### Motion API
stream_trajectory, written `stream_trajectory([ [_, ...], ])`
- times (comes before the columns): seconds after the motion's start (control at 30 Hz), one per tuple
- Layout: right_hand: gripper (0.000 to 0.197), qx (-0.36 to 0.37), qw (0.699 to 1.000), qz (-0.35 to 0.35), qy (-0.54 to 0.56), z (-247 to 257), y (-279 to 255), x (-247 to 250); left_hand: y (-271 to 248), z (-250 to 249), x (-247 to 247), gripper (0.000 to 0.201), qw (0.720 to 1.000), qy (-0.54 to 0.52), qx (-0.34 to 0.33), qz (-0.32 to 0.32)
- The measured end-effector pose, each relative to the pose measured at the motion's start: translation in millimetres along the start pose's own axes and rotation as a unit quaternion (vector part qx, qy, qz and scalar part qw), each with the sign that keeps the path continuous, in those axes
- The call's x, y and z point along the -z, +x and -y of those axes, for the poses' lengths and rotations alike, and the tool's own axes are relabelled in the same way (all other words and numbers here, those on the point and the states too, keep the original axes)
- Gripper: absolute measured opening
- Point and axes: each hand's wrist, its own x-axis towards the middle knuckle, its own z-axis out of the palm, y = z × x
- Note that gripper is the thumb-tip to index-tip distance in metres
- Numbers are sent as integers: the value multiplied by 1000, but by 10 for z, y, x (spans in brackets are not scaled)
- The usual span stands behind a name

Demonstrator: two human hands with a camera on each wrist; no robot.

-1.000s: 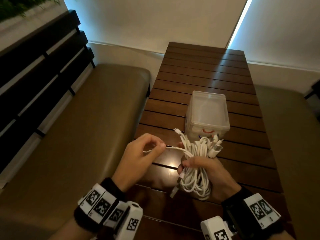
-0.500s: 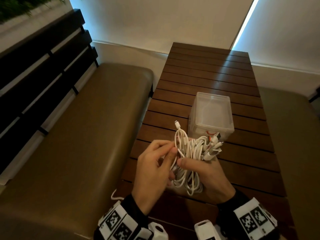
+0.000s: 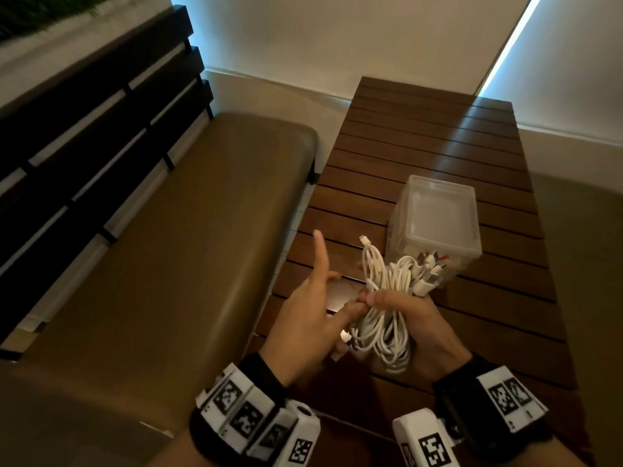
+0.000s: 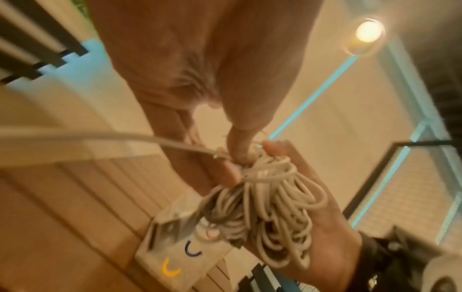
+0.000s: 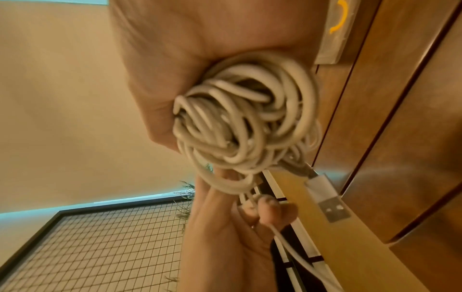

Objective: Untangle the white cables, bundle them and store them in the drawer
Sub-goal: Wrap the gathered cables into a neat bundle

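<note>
My right hand (image 3: 404, 308) grips a coiled bundle of white cables (image 3: 384, 332) above the near part of the wooden table; several plugs (image 3: 428, 274) stick out of its top. In the right wrist view the loops (image 5: 245, 118) fill my fist, and a USB plug (image 5: 330, 209) hangs below. My left hand (image 3: 337, 315) is against the bundle's left side, index finger raised, thumb on the cables (image 4: 270, 207). Its lower fingers (image 5: 265, 205) pinch a loose strand. The translucent drawer box (image 3: 438, 217) stands just behind the bundle, drawers closed.
The slatted table (image 3: 421, 146) runs away from me to the wall. An olive bench cushion (image 3: 168, 264) with a dark slatted backrest (image 3: 84, 146) lies to the left, and another cushion (image 3: 590, 264) to the right.
My left hand came in from the left, where it held a strand pulled out sideways, to the bundle. Its index finger now points up. The right hand kept its grip.
</note>
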Motion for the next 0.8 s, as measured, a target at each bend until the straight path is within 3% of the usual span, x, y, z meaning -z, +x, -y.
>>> stream_trajectory([
  [0.07, 48, 3, 1000, -3, 25, 24, 19, 83, -39, 99, 60, 88, 998, -49, -10, 36],
  [0.13, 72, 28, 999, 6, 33, 66, 43, 126, -102, 193, 137, 41, 997, -33, -40, 62],
  [0.17, 75, 40, 998, 13, 46, 83, 51, 157, -139, 236, 175, 30, 995, -48, -38, 77],
  [0.3, 67, 45, 994, 37, 91, 145, 17, 275, -231, 425, 367, 42, 990, -18, -44, 130],
  [0.4, 45, 28, 997, -16, -71, 185, -25, 329, -196, 476, 610, 21, 990, 43, -59, 123],
  [0.5, 17, 37, 984, -44, -170, 186, -52, 327, -96, 362, 795, 18, 981, 78, -148, 93],
  [0.67, 39, 35, 974, -40, -219, 110, -29, 249, 43, -25, 611, 17, 959, 76, -264, 73],
  [0.8, 41, 12, 987, -28, -160, 30, -28, 228, 160, -144, 357, 12, 970, 58, -235, 34],
])
